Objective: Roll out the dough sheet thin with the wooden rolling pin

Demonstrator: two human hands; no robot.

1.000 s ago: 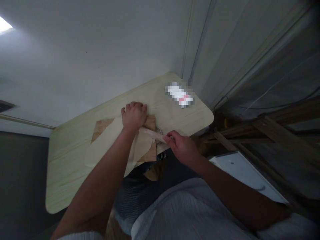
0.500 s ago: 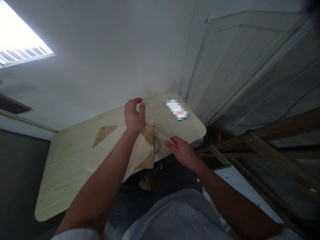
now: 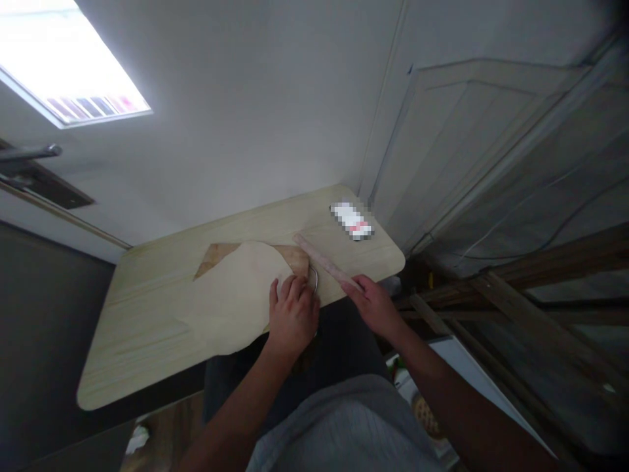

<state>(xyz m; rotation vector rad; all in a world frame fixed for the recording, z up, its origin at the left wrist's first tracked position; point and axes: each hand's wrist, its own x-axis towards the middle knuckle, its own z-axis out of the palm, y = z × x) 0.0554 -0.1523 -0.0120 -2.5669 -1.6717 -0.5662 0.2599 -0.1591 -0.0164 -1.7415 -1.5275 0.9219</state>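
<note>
A wide, thin sheet of rolled dough (image 3: 230, 295) lies over a wooden cutting board (image 3: 221, 252), hiding most of it and overhanging its left and front sides. My left hand (image 3: 293, 311) rests at the dough's right edge, above the board's handle end. Its thumb is apart from the bent fingers, and nothing shows in it. A slim, floury rolling pin (image 3: 324, 262) slants across the tabletop right of the board. My right hand (image 3: 371, 301) is closed around its near end. Between the two hands, the board's metal loop handle (image 3: 315, 278) shows partly.
The light wooden table (image 3: 132, 321) stands against a pale door with a lever handle (image 3: 29, 154). A blurred-out phone-like object (image 3: 352, 219) lies at the table's back right. Wooden beams (image 3: 521, 295) and a white-topped surface (image 3: 472, 367) are at the right.
My left hand has come down and toward me, from above the back of the board to the dough's right edge. It has left the rolling pin's far end, which my right hand still holds.
</note>
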